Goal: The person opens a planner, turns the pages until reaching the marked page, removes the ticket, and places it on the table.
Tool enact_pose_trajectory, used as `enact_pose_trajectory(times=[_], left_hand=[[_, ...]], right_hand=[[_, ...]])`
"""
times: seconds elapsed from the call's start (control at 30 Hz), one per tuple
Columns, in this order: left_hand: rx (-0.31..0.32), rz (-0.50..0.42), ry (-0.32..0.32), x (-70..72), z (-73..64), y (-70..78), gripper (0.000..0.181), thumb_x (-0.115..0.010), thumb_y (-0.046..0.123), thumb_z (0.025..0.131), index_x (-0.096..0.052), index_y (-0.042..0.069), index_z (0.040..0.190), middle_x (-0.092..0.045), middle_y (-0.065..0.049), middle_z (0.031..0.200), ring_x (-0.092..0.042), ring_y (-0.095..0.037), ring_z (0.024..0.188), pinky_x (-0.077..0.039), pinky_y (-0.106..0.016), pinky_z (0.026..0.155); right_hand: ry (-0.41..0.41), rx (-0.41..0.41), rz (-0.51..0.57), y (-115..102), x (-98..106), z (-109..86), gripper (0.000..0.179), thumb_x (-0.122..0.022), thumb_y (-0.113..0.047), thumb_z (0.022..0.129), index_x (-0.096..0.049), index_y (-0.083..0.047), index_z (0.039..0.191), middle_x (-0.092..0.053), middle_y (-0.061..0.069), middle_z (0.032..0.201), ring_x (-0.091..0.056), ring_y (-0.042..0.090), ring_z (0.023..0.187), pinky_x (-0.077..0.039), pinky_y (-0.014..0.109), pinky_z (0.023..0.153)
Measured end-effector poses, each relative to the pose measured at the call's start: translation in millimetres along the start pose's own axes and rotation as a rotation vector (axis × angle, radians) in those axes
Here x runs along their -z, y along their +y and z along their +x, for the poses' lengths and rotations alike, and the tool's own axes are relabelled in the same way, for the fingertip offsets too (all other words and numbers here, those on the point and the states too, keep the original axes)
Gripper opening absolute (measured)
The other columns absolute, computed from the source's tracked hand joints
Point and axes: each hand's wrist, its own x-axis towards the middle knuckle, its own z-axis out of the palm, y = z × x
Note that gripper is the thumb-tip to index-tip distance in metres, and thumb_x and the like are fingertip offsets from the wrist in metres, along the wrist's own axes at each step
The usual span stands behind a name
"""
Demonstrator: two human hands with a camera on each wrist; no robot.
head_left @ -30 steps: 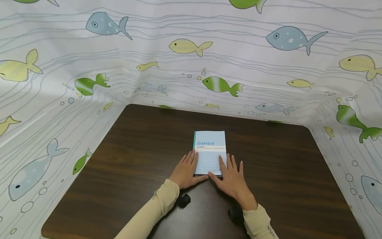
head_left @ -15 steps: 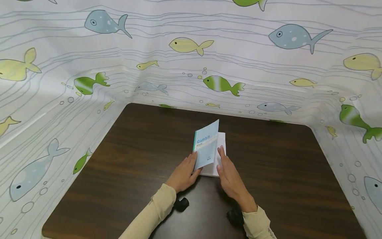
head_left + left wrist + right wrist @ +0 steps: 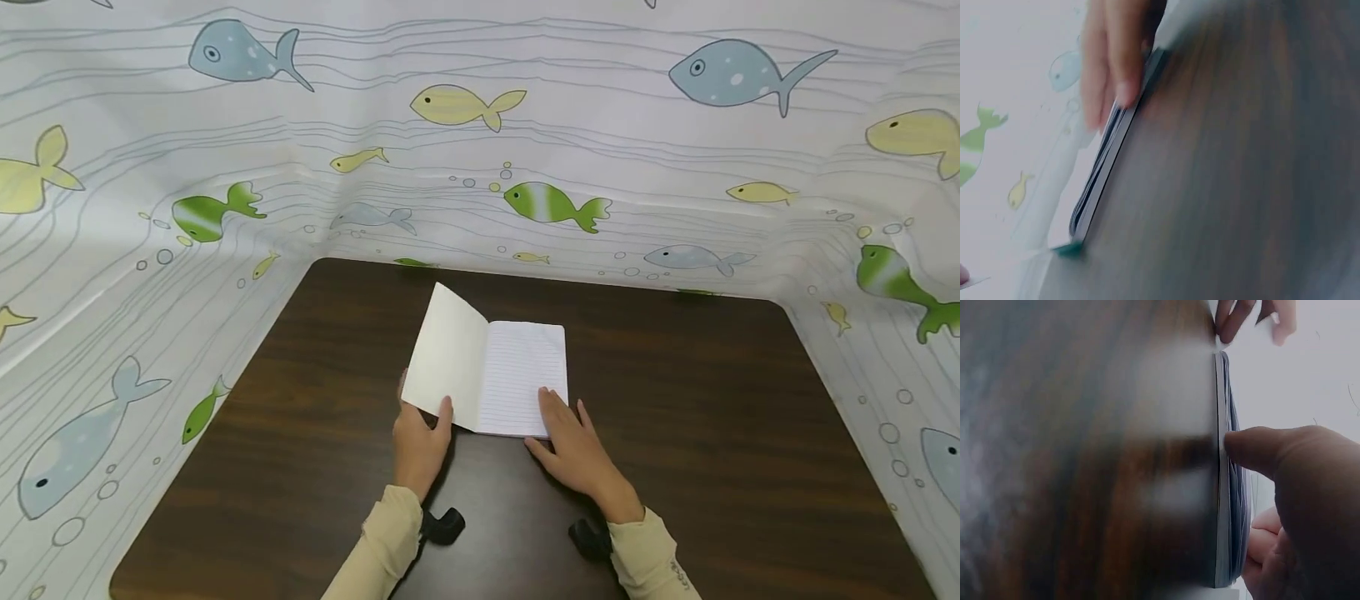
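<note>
A notebook (image 3: 522, 375) lies on the dark wooden table with its front cover (image 3: 448, 358) swung up to the left, showing a lined page. My left hand (image 3: 422, 442) pinches the cover's lower left corner, thumb on the inner face and fingers behind it. On the lower right of the page rests my right hand (image 3: 577, 450), its fingers extended and its thumb at the bottom edge. In the right wrist view, the right thumb (image 3: 1260, 447) touches the side of the notebook's stacked pages (image 3: 1232, 487). The left wrist view shows the notebook's edge and green spine (image 3: 1069, 249).
A fish-patterned white sheet (image 3: 465, 150) stands around the back and sides of the wooden table (image 3: 675, 400). Black wrist devices sit under both forearms, the left one (image 3: 444, 527) and the right one (image 3: 590, 540), close over the tabletop.
The notebook, closed a second ago, has been opened. Its cover has swung leftward, and my left hand has moved left with it in its grip. My right hand has settled on the page.
</note>
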Motion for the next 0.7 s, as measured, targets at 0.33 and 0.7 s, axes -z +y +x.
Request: enact_pose_trajectory(times=[0.33, 0.7], left_hand=[[-0.032, 0.238, 0.037, 9.9, 12.5, -11.7, 0.081, -0.081, 0.010, 0.089, -0.038, -0.003, 0.156, -0.037, -0.026, 0.159, -0.039, -0.044, 0.144, -0.037, -0.063, 0.115], [-0.509, 0.329, -0.511, -25.2, 11.7, -6.4, 0.050, -0.058, 0.025, 0.107, -0.052, 0.005, 0.152, -0.047, -0.013, 0.158, -0.041, -0.030, 0.148, -0.027, -0.051, 0.125]], right_hand=[[0.007, 0.019, -0.011, -0.1, 2.0, 1.1, 0.081, -0.065, -0.031, 0.102, -0.025, 0.007, 0.160, -0.029, 0.022, 0.166, -0.026, 0.035, 0.155, -0.010, 0.068, 0.124], [0.072, -0.020, 0.044, 1.4, 0.3, 1.4, 0.079, -0.064, -0.038, 0.103, -0.031, 0.007, 0.158, -0.034, 0.023, 0.164, -0.029, 0.038, 0.153, -0.016, 0.066, 0.124]])
